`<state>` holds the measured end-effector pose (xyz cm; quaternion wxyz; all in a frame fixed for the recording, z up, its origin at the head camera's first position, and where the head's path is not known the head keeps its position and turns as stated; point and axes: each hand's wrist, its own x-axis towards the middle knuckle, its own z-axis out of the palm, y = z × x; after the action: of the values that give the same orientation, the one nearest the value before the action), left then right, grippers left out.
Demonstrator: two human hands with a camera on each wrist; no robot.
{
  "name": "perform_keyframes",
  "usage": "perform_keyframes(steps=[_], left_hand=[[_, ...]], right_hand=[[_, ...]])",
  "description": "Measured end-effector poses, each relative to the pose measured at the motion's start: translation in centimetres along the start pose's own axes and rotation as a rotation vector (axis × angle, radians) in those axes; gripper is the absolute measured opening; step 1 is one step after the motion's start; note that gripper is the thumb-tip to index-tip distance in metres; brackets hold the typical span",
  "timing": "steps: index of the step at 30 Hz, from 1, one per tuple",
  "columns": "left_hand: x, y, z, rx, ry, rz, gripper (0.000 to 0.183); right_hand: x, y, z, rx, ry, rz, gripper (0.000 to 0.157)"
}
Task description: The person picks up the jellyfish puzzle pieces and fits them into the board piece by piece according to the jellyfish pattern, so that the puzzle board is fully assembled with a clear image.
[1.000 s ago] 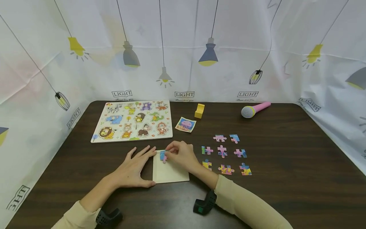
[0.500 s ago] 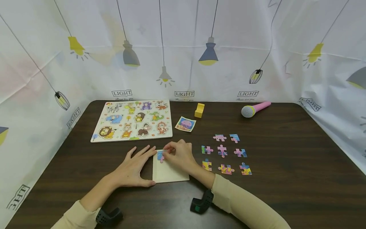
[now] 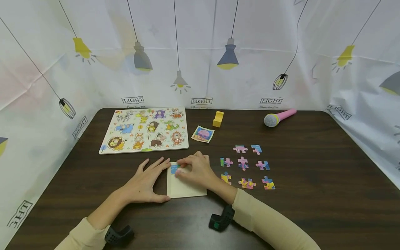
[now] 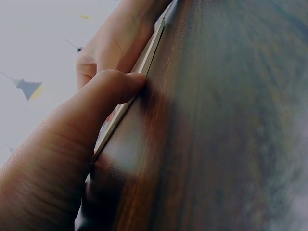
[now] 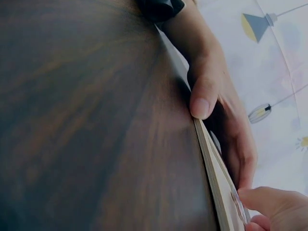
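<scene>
A pale square puzzle tray (image 3: pixel 187 189) lies flat on the table in front of the person. My left hand (image 3: pixel 142 185) rests beside its left edge with fingers spread, fingertips at the upper left corner and thumb at the lower left one. In the left wrist view, the left thumb (image 4: pixel 130 84) touches the tray's edge. My right hand (image 3: pixel 198 170) reaches over the tray and pinches a blue and pink puzzle piece (image 3: pixel 174 169) in the upper left corner; fingers partly hide the piece. To the right, several loose puzzle pieces (image 3: pixel 243 163) lie in rows on the table.
Behind the tray lies an animal puzzle board (image 3: pixel 147 132). A small picture card (image 3: pixel 202 134) with a pink octopus and a yellow block (image 3: pixel 218 119) lie right of it. Farther right is a pink toy microphone (image 3: pixel 279 117). A printed curtain (image 3: pixel 200 52) stands behind the dark table (image 3: pixel 312 180).
My right hand has moved slightly left with the puzzle piece, which now sits closer to the tray's upper left corner. The left hand has stayed in place.
</scene>
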<state>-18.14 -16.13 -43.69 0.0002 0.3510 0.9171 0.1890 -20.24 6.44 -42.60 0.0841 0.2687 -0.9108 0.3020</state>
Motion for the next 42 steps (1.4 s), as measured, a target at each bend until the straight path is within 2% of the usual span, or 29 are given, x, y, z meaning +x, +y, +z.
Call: perform_keyframes(steps=[10,27,37,42], left_hand=[[0.02,0.12,-0.24,-0.021,0.005,0.012,0.099],[0.02,0.05,-0.23,-0.022,0.007,0.012,0.099],[-0.09,0.07,-0.3,-0.009,0.004,0.007,0.099],[-0.13,0.09,-0.18,-0.002,0.023,0.024,0.099]], right_hand=[[-0.05,0.34,0.16,-0.099,0.0,-0.055,0.036],[-0.13,0.59,0.33,-0.046,0.016,-0.122,0.032],[-0.02,0.63,0.38,-0.031,0.046,-0.131,0.036],[-0.01,0.59,0.32,-0.034,0.06,-0.116,0.037]])
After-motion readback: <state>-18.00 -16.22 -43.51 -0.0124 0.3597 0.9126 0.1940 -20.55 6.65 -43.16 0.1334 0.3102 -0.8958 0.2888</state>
